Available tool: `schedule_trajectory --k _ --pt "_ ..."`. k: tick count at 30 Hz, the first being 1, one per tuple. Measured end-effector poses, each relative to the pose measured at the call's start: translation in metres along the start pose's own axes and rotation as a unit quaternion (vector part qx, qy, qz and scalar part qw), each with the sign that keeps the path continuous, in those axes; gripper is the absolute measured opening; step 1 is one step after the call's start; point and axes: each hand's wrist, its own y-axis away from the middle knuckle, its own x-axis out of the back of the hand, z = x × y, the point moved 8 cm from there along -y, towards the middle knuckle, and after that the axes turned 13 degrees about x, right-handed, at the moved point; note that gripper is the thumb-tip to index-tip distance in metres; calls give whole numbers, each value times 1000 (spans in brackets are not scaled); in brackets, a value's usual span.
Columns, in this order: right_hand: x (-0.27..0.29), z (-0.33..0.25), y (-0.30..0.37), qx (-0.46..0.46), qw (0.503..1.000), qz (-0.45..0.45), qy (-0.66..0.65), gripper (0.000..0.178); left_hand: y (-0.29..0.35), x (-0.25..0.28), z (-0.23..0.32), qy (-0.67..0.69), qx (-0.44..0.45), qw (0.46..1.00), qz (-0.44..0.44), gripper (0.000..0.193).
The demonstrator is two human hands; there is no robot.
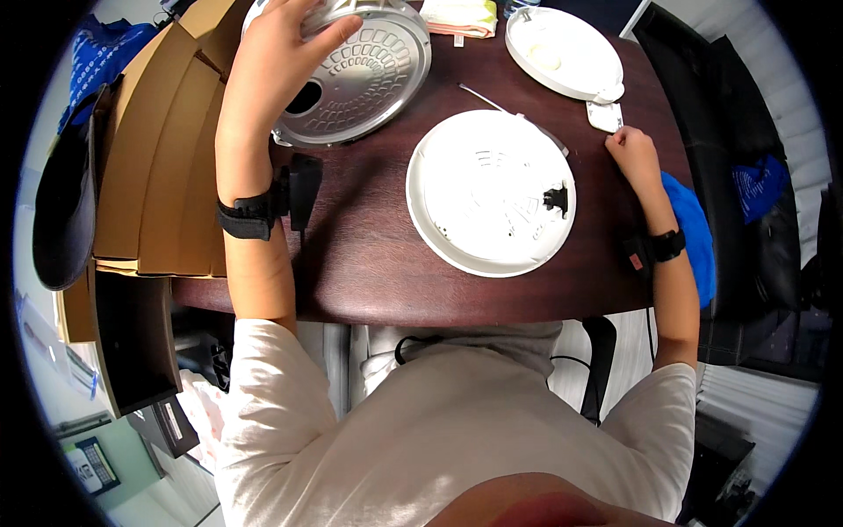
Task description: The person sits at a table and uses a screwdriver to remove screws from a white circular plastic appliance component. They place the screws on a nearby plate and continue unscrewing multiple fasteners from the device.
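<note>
My left hand (pixel 283 54) lies over a round metal-faced part (pixel 379 77) at the far left of the table, thumb stretched out; the other fingertips run toward the top edge of the view. That part has a ring of embossed rectangles and a dark round hole. At the right, my right hand (pixel 636 158) is closed, its fingertips at the small white flap (pixel 604 116) of a round white lid (pixel 562 53). Whether they pinch the flap is hard to see. Between my hands lies a white round shallow cover (pixel 487 193) with slots and a black clip (pixel 555 200).
What looks like a screwdriver (pixel 483 97) lies behind the white cover, partly hidden. A folded cloth (pixel 459 16) is at the far edge. Brown cardboard boxes (pixel 162 158) stand left of the table (pixel 395 290); blue cloth (pixel 689 228) hangs by the right edge, near a black sofa (pixel 729 114).
</note>
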Motion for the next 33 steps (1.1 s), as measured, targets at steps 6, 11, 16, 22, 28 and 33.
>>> schedule_trajectory --k 6,11,16,22,28,33 --pt "44 -93 -7 153 968 10 -198 16 -1 -3 0 -7 23 1000 -6 52" --pt "78 -224 -33 326 879 51 -344 12 0 -3 -7 -8 29 1000 3 53" --pt "67 -294 -75 376 850 81 -359 16 -1 -1 -3 4 5 1000 -9 50" --pt "60 -318 -90 390 833 139 -367 17 -2 -3 3 18 3 1000 -14 49" --pt "56 -320 -89 383 836 164 -356 17 0 -2 7 -33 -35 999 22 51" --pt "57 -320 -87 357 846 172 -357 15 -1 0 8 -54 -27 998 24 52"
